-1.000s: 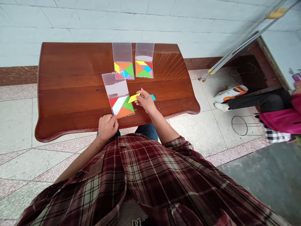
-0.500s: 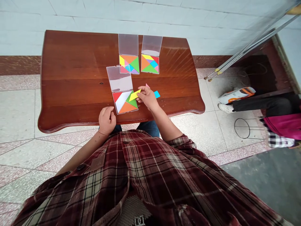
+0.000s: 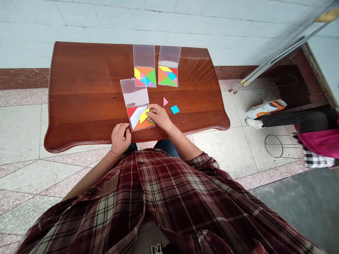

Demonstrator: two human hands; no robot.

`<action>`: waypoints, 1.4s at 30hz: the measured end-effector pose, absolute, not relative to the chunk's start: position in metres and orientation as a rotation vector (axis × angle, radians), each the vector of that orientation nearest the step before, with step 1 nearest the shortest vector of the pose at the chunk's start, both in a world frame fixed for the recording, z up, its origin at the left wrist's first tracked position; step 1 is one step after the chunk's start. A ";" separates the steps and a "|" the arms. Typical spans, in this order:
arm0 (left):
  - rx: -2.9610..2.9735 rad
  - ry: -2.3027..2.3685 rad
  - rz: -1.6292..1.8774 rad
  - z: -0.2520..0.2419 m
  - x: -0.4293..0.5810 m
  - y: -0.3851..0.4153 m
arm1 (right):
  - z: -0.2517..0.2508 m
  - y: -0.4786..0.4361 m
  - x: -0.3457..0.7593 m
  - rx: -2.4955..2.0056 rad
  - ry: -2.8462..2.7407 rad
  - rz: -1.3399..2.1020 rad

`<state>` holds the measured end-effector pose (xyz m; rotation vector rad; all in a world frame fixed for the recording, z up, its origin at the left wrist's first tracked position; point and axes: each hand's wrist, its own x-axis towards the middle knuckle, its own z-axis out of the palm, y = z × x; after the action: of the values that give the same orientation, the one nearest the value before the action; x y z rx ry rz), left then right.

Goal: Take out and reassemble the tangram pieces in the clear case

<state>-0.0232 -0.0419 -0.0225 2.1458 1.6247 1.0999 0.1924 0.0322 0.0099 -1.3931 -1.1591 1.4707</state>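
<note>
While the left hand (image 3: 120, 137) rests curled beside the puzzle case (image 3: 134, 120), the right hand (image 3: 158, 116) pinches a yellow piece (image 3: 144, 115) over it. A blue square (image 3: 174, 109) lies nearby.

A dark reddish wooden table (image 3: 79, 88) has a wavy near edge. At 12 o'clock from its middle, two open clear cases lie side by side, the left case (image 3: 145, 76) and the right case (image 3: 167, 76). Both are full of coloured pieces, with lids flat toward 12. At 6 o'clock lies the near case (image 3: 134, 119), partly filled. At its 2 o'clock is a pink triangle (image 3: 165, 101), at its 3 o'clock a blue square (image 3: 174, 109).
</note>
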 end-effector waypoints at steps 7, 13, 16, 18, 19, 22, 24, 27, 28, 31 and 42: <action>2.209 1.576 1.043 -0.019 -0.022 -0.042 | 0.012 0.031 0.191 -1.391 -1.164 1.464; 2.195 1.592 1.012 -0.016 -0.022 -0.042 | 0.016 0.031 0.195 -1.442 -1.156 1.442; 2.202 1.591 1.014 -0.016 -0.021 -0.042 | 0.016 0.035 0.201 -1.481 -1.148 1.355; 2.222 1.586 1.019 -0.016 -0.021 -0.042 | 0.016 0.039 0.203 -1.512 -1.119 1.292; 2.233 1.583 1.024 -0.017 -0.021 -0.042 | 0.016 0.041 0.203 -1.527 -1.099 1.271; 2.250 1.568 1.047 -0.018 -0.021 -0.042 | 0.017 0.046 0.198 -1.572 -1.049 1.249; 2.248 1.556 1.056 -0.019 -0.022 -0.042 | 0.018 0.048 0.191 -1.602 -1.038 1.245; 2.251 1.565 1.023 -0.019 -0.022 -0.042 | 0.015 0.051 0.184 -1.645 -1.066 1.229; 2.253 1.571 1.012 -0.019 -0.022 -0.042 | 0.013 0.053 0.183 -1.660 -1.091 1.213; 2.270 1.570 1.014 -0.019 -0.021 -0.042 | 0.007 0.057 0.183 -1.701 -1.226 1.134; 2.280 1.574 0.963 -0.018 -0.021 -0.043 | 0.015 0.062 0.196 -1.779 -1.617 0.870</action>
<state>-0.0211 -0.0430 -0.0184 2.2798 1.5737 0.9633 0.1956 0.0625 0.0146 -1.7786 -1.6168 0.8705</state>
